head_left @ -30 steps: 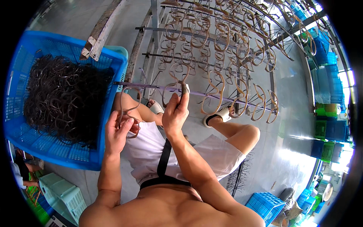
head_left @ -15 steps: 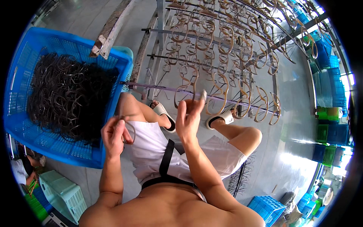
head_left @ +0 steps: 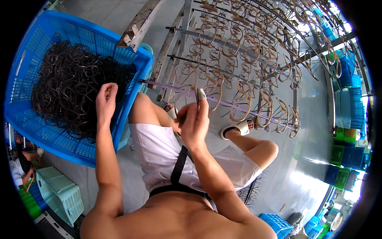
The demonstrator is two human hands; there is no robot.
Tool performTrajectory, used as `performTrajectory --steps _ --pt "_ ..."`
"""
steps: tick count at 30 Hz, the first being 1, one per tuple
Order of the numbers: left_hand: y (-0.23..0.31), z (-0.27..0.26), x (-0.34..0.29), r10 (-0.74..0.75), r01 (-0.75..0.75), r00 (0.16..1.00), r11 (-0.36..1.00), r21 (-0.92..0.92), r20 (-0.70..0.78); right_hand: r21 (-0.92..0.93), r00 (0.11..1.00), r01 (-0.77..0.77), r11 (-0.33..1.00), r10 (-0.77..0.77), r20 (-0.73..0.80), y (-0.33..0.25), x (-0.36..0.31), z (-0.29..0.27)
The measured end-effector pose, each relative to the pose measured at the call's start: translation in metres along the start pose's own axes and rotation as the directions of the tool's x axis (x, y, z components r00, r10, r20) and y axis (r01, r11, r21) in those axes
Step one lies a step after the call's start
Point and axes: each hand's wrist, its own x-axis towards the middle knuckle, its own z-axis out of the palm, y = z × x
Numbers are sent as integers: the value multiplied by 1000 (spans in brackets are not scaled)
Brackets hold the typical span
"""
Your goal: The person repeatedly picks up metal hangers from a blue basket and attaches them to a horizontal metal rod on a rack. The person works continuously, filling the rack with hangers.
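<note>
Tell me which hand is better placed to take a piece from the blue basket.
Left, I'd judge: the left hand is already over the blue basket, near its dark pieces; the right hand is by the purple rod.

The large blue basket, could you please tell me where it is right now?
In the head view, the large blue basket is at the upper left, beside the left knee, with the left hand over its right side.

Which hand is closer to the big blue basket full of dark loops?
The left hand: it is over the pile of dark loops inside the blue basket. The right hand is outside the basket, off to its right, near the purple rod.
</note>
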Motion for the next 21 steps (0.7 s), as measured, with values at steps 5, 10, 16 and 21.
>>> performTrajectory --steps 5,10,16,21 --pt "-115 15 37 -111 35 990 801 598 91 -208 967 -64 976 9 -254 36 23 35" --pt "-169 26 50 -197 70 962 845 530 187 -293 946 -110 950 10 -323 29 40 39" --pt "-208 23 59 -152 108 986 907 406 76 -211 944 -107 972 32 -330 20 37 45" --pt "-164 36 53 -216 209 976 920 331 -17 3 934 -175 985 167 -316 17 37 42"
